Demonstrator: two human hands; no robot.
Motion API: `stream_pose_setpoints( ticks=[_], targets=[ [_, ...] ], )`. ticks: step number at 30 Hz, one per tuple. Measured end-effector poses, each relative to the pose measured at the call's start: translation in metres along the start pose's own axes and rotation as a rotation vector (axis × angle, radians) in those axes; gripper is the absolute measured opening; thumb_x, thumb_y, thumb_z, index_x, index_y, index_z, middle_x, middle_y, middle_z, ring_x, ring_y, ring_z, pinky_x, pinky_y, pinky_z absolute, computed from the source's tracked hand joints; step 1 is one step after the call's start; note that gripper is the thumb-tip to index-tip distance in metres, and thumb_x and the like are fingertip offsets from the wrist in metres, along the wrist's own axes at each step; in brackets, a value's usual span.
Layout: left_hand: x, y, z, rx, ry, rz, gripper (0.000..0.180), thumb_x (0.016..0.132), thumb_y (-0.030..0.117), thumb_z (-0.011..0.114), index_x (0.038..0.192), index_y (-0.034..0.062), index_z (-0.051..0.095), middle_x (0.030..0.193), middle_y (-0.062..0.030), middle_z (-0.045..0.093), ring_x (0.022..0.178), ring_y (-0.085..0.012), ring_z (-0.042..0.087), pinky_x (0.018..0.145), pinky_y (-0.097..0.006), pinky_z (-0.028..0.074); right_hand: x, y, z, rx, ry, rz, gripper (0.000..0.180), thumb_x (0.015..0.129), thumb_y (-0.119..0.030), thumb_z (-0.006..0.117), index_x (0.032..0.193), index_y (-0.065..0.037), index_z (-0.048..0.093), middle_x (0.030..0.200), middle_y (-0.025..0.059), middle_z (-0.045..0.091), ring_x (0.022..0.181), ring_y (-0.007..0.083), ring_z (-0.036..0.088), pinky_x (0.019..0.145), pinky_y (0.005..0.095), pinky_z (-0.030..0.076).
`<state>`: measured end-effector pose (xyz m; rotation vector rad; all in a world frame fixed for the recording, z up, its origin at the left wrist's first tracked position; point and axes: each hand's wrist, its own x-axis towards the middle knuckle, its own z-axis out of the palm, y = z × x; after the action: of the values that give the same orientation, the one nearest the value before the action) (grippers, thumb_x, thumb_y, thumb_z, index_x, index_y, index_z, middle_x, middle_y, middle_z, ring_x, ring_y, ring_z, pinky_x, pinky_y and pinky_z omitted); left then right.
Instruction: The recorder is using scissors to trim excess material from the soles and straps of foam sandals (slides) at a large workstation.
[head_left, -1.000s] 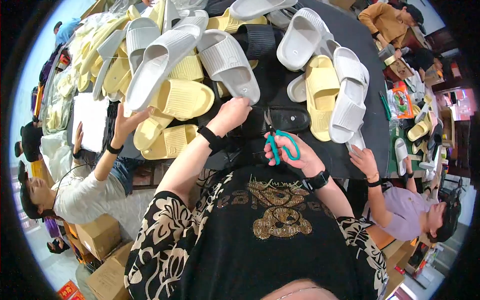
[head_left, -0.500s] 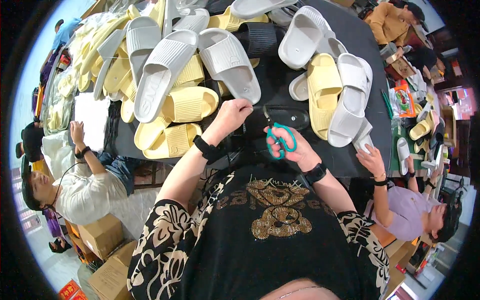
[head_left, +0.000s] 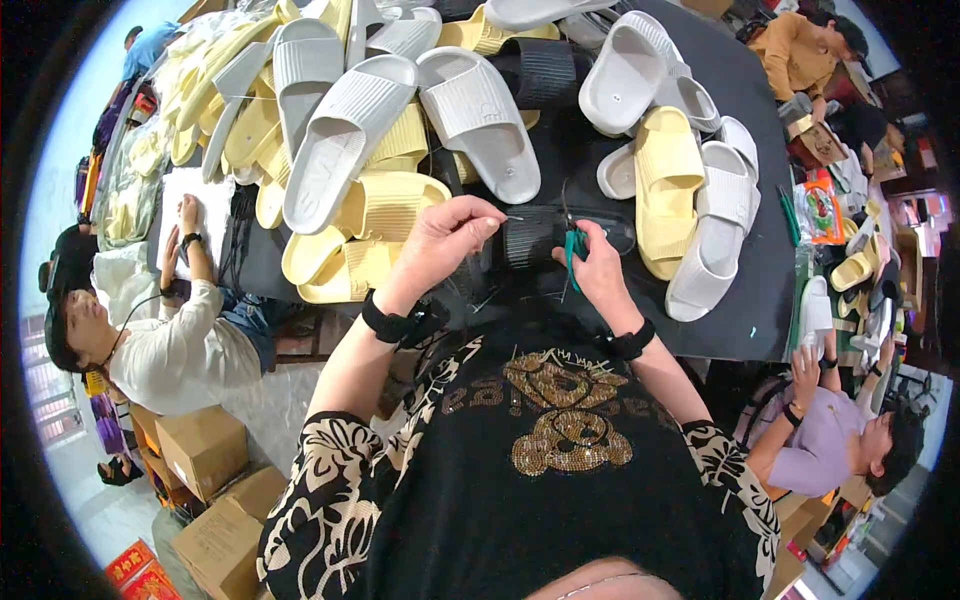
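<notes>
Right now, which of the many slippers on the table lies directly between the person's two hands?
The black slipper, dark and ribbed, between the left hand and right hand; the others are grey or yellow.

- Setting: footwear workshop or packing room.
- Dark surface (head_left: 740, 250) heaped with white slides (head_left: 345, 135) and yellow slides (head_left: 665, 185), unpaired.
- Several seated workers (head_left: 165, 350) left, right and far around it.
- Cardboard cartons (head_left: 200, 450) stacked on the floor, near left.

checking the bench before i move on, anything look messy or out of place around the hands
Nothing looks damaged or spilled. The slippers lie in a loose heap, overlapping at all angles, not paired. The left hand pinches at a black slipper while the right hand holds green-handled scissors beside it.
</notes>
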<state>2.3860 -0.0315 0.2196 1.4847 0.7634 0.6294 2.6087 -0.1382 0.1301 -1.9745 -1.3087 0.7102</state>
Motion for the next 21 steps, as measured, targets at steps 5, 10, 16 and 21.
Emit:
stream_pose_setpoints(
  ticks=[5,10,16,21],
  targets=[
    [-0.01,0.039,-0.005,-0.098,0.12,0.133,0.013,0.086,0.001,0.055,0.094,-0.0027,0.064,0.073,-0.0055,0.062,0.062,-0.0093,0.056,0.059,-0.022,0.045,0.012,0.017,0.014,0.303,-0.092,0.106,0.052,0.074,-0.012,0.075,0.115,0.005,0.048,0.078,0.0114,0.062,0.068,0.0162,0.059,0.064,0.0297,0.048],
    [-0.031,0.062,-0.031,-0.091,0.289,0.295,0.01,0.087,0.0,0.054,0.09,-0.0046,0.062,0.071,-0.0077,0.06,0.062,-0.0119,0.056,0.057,-0.023,0.044,0.013,-0.001,-0.015,0.524,-0.089,0.27,0.048,0.075,-0.003,0.07,0.116,0.004,0.048,0.082,0.0083,0.061,0.064,0.0122,0.058,0.056,0.027,0.05],
    [-0.052,0.045,-0.066,0.333,0.253,-0.185,0.012,0.087,0.009,0.06,0.092,0.0009,0.067,0.068,0.0031,0.059,0.058,-0.0036,0.051,0.052,-0.019,0.04,0.019,0.026,-0.012,0.38,-0.103,0.125,0.056,0.073,-0.015,0.075,0.118,0.005,0.049,0.093,0.0153,0.064,0.08,0.0181,0.062,0.074,0.0313,0.05],
    [-0.098,0.039,-0.065,0.62,0.01,-0.256,0.012,0.083,0.009,0.059,0.087,-0.0004,0.065,0.07,-0.0094,0.061,0.06,-0.0163,0.054,0.059,-0.032,0.046,0.011,0.007,-0.001,0.187,-0.178,0.031,0.058,0.074,-0.025,0.073,0.118,0.004,0.049,0.102,0.0202,0.062,0.094,0.0274,0.061,0.083,0.0358,0.047]
  ],
)
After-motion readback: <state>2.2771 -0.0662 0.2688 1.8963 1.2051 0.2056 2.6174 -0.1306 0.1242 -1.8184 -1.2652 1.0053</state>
